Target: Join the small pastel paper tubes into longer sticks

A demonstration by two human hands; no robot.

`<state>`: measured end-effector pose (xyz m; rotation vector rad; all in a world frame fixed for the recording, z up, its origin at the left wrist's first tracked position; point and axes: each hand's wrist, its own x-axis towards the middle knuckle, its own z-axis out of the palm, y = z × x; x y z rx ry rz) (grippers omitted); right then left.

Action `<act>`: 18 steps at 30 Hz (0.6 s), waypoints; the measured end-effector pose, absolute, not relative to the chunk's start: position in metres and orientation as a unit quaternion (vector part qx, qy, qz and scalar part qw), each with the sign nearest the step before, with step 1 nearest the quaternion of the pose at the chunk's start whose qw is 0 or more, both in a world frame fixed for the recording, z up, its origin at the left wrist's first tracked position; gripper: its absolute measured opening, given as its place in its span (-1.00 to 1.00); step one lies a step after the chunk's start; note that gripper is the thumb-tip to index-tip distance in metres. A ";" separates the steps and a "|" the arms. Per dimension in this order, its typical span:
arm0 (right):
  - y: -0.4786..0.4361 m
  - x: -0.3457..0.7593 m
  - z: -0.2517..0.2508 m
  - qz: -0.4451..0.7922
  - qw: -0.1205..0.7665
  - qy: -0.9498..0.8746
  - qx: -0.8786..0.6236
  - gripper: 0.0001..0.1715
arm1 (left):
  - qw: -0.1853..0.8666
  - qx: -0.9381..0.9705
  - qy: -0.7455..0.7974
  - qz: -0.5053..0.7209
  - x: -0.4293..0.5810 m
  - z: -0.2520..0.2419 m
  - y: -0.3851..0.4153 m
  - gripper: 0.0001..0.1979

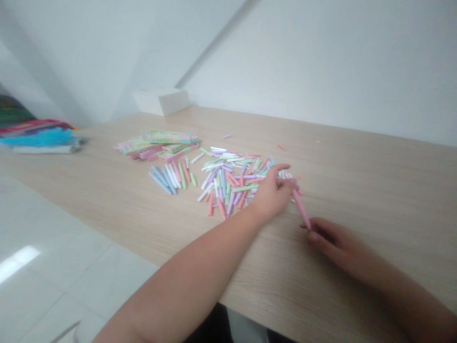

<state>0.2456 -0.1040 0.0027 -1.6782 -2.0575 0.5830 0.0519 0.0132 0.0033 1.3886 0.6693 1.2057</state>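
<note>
A slim pink pen slants between my two hands, to the right of a heap of pastel pen pieces. My left hand reaches across the heap's right side and pinches the pen's upper end, its index finger stretched out. At the lower end, the fingertips of my right hand are closed on the pen's narrow tip. The heap mixes white, green, purple, blue and coral sticks; blur hides their details. Left of it lies a neat row of thicker pieces in blue, white, pink and green.
Behind the row, several flat green-and-pink boxes are stacked on the wooden table. A white box stands near the wall. Blue and red packages lie at the far left. Single coral sticks lie beyond the heap.
</note>
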 end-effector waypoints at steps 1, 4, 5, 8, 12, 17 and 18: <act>-0.103 0.249 0.001 0.224 0.210 -0.741 -0.597 -0.55 | 0.537 0.592 0.297 0.523 0.047 0.008 0.015 -0.60; -0.098 0.261 -0.005 0.257 0.230 -0.730 -0.590 -0.45 | 0.469 0.589 0.343 0.562 0.028 0.021 0.023 -0.68; -0.096 0.265 -0.008 0.264 0.234 -0.726 -0.591 -0.42 | 0.448 0.579 0.359 0.579 0.021 0.026 0.026 -0.67; -0.090 0.270 -0.013 0.264 0.232 -0.718 -0.601 -0.38 | 0.407 0.531 0.405 0.624 -0.004 0.042 0.039 -0.59; -0.086 0.271 -0.015 0.235 0.219 -0.708 -0.628 -0.40 | 0.311 0.527 0.502 0.612 -0.056 0.059 0.069 -0.66; -0.081 0.270 -0.016 0.191 0.197 -0.723 -0.634 -0.48 | 0.120 0.528 0.697 0.469 -0.148 0.060 0.093 -0.68; -0.080 0.270 -0.017 0.181 0.194 -0.727 -0.634 -0.50 | 0.114 0.526 0.724 0.431 -0.164 0.057 0.094 -0.69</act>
